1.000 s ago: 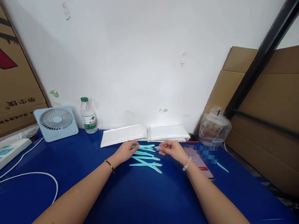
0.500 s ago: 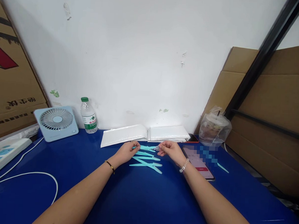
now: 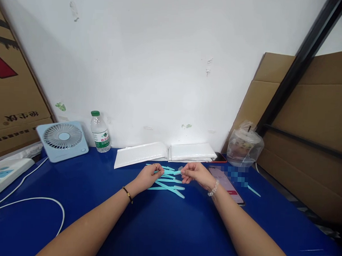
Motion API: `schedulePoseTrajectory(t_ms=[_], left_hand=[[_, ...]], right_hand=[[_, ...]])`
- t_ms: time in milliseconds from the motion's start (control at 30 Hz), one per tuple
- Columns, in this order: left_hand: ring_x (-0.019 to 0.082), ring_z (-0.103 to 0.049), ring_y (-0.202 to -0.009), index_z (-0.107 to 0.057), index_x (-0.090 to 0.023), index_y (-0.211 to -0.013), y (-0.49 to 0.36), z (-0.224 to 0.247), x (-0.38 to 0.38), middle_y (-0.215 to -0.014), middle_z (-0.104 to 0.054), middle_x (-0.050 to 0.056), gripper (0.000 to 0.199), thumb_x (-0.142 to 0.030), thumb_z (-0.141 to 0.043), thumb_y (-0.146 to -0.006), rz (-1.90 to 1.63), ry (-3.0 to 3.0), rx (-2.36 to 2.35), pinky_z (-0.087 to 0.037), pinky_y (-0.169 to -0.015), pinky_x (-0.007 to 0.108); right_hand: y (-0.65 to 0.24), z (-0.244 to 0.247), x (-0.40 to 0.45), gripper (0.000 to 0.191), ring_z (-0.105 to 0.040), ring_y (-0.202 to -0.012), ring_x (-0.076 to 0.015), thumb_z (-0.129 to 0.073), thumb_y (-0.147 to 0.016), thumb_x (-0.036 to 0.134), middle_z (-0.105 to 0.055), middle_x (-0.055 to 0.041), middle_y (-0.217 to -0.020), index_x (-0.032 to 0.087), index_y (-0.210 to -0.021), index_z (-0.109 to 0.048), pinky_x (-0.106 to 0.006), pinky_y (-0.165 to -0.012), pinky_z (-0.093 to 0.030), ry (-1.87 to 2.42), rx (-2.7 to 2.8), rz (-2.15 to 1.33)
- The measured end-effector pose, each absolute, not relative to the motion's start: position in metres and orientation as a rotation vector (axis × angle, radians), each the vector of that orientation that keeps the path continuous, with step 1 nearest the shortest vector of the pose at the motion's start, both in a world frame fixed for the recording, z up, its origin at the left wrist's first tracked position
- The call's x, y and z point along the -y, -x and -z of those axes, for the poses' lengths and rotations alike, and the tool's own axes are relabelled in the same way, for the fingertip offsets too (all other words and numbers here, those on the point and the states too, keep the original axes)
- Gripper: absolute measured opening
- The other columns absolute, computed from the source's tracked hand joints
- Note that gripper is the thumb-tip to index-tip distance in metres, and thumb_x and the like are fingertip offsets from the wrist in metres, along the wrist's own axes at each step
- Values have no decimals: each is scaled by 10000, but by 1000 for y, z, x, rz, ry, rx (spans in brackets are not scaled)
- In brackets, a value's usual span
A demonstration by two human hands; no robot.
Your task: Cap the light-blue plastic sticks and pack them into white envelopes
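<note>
Several thin turquoise sticks with wider, paler ends (image 3: 177, 188) lie crossed over one another on the blue table (image 3: 161, 225). Above the pile, my left hand (image 3: 150, 175) pinches one turquoise stick (image 3: 171, 172) near its left part. My right hand (image 3: 196, 173) is closed at the right end of that same stick, its thumb and forefinger pressed together. A small translucent piece shows beside those right fingertips; whether it is a cap or the stick's end, I cannot tell.
White padded envelopes (image 3: 141, 154) lie along the wall. A phone (image 3: 227, 187) and another turquoise stick (image 3: 254, 191) are to the right, with a bagged drink cup (image 3: 244, 146) behind. On the left are a fan (image 3: 64, 138), a bottle (image 3: 101, 134) and a power strip (image 3: 7, 177).
Both hands have shifted slightly right with the stick. Another turquoise stick behind them now shows more fully. The view has turned a little.
</note>
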State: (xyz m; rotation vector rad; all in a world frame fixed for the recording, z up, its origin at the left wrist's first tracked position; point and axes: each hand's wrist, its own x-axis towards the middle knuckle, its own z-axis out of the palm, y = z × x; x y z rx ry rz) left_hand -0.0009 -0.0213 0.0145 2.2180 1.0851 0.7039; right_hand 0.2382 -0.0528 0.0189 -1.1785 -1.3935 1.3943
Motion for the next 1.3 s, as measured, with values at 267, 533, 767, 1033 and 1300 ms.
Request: schedulePoseTrajectory(t_ms=[267,533,767,1033,1300], left_hand=[[128,-486,-607,-615,-185,-803,2,-18,27,-700,-587,2,339,-456,-417,-847,-550,-2327,-1090,-345,-555,236],[213,-542,-924,-654,-227,-926,10,-13,18,-967,-634,50,214,-331,-488,-841,-602,-2603,-1218,-381,-773,303],[170,-560,-802,-604,-195,-714,12,-9,12,-846,-638,20,163,-250,-489,-815,-445,-2579,-1273,-381,-679,251],[149,-549,-673,-555,-199,-818,11,-15,14,-735,-613,4,216,-332,-394,-873,-561,-2448,-1265,-362,-611,244],[141,-529,-639,-540,-195,-832,10,-14,15,-699,-584,-5,224,-350,-385,-880,-604,-2409,-1211,-339,-571,236]], right_hand=[[-248,-19,49,292,-617,-488,-128,-674,-705,393,-642,-22,-600,121,-804,-637,-202,-432,-452,1239,1596,-1308],[-266,-5,35,127,-589,-697,-156,-568,-716,140,-639,-42,-781,165,-791,-667,-264,-656,-447,1548,2023,-299],[-254,0,37,77,-557,-756,-146,-538,-755,147,-591,-47,-842,172,-730,-607,-248,-703,-411,1572,2254,-165],[-245,-7,44,90,-496,-572,-110,-496,-798,202,-577,4,-663,175,-782,-580,-223,-553,-375,1409,2046,-413],[-234,-5,43,272,-585,-565,-121,-622,-739,359,-610,-13,-667,140,-901,-623,-245,-547,-478,1205,1661,-990]])
